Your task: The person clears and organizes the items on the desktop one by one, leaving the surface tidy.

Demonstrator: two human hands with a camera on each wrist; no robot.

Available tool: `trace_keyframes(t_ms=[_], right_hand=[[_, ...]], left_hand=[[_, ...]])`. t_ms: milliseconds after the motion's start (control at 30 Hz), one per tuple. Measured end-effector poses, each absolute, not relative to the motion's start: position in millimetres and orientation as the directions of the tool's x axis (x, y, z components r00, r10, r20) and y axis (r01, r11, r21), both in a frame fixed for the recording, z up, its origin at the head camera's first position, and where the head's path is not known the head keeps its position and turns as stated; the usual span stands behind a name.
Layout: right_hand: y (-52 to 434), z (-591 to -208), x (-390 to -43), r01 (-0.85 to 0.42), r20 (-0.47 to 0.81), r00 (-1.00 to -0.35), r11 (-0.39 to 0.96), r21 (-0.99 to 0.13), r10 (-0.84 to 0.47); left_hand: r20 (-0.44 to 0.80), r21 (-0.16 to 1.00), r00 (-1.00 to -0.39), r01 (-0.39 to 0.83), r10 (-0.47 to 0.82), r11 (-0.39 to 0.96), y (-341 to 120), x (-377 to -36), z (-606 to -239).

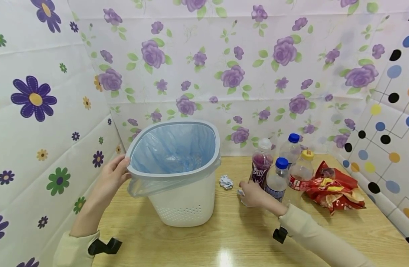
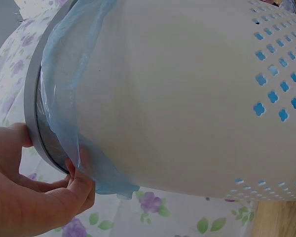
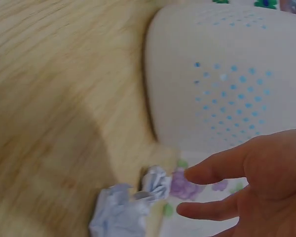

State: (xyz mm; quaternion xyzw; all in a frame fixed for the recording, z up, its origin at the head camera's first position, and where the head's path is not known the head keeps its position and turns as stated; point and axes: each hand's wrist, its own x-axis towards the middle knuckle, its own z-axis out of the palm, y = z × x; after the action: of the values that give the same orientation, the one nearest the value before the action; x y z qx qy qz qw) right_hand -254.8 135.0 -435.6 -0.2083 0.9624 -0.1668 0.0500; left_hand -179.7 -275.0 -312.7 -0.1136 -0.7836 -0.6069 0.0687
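A white trash bin [image 1: 187,207] with a grey rim and a blue plastic liner [image 1: 167,148] stands on the wooden table. My left hand [image 1: 112,180] holds its rim at the left side, with the thumb on the rim [image 2: 32,113] and the fingers curled beneath it by the liner's overhang. To the right of the bin, my right hand [image 1: 254,193] reaches down over a crumpled paper ball [image 3: 119,212]. Its thumb and fingers are spread apart, with nothing between them in the right wrist view. A second paper ball [image 1: 226,182] lies between that hand and the bin.
Several plastic bottles cluster beside my right hand: a purple drink bottle [image 1: 262,163], blue-capped bottles [image 1: 277,180] and a yellow-capped one [image 1: 300,174]. A crumpled red snack bag [image 1: 336,189] lies farther right. Flower-patterned sheeting [image 1: 204,74] closes off the back.
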Motion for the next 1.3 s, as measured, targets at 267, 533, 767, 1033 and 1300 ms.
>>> trace_keyframes(t_ms=[267,533,767,1033,1300], right_hand=[[134,-459,-256,-0.372,-0.093,-0.905,0.878,-0.302,-0.415],[130,-469,-251,-0.314,-0.114,-0.922,0.885,-0.344,-0.371],[126,-469,-247,-0.377,-0.084,-0.903,0.869,-0.32,-0.422],[129,-471,-247,-0.377,-0.053,-0.908,0.866,-0.33,-0.415],[130,-463,-252,-0.446,0.083,-0.892,0.833,-0.327,-0.445]], left_hand=[[0.239,0.935,-0.967,0.254,0.088,0.247,-276,-180,-315],[0.24,0.936,-0.966,0.256,0.094,0.241,-276,-180,-316],[0.232,0.932,-0.969,0.247,0.09,0.264,-276,-180,-316],[0.228,0.934,-0.97,0.242,0.083,0.262,-275,-180,-315],[0.233,0.943,-0.969,0.247,0.085,0.223,-274,-180,-314]])
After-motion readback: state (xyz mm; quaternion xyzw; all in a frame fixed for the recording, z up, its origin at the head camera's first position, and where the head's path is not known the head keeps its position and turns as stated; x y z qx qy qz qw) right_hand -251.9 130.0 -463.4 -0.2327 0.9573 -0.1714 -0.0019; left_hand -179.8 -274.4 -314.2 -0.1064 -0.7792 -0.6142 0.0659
